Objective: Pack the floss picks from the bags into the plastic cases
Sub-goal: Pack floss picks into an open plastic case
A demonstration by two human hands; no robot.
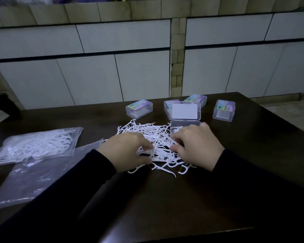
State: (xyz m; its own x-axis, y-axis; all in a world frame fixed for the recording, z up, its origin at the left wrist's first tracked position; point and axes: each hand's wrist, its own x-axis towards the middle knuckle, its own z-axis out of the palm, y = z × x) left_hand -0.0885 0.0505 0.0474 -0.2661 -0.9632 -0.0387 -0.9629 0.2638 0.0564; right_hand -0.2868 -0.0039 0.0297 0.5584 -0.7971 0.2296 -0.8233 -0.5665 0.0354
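A loose heap of white floss picks (147, 132) lies in the middle of the dark table (165, 199). My left hand (126, 151) rests on the heap's left side with fingers curled into the picks. My right hand (198, 146) rests on its right side, fingers curled down among the picks. Just behind my right hand stands an open clear plastic case (184, 111), lid up, with a few picks in its tray. Whether either hand actually grips picks is hidden.
Closed clear cases stand behind: one at the left (139, 108), two behind the open lid (197, 99), one at the right (224, 110). A zip bag full of picks (37, 144) and a flat, seemingly empty bag (33, 179) lie at the left. White cabinets rise beyond the table.
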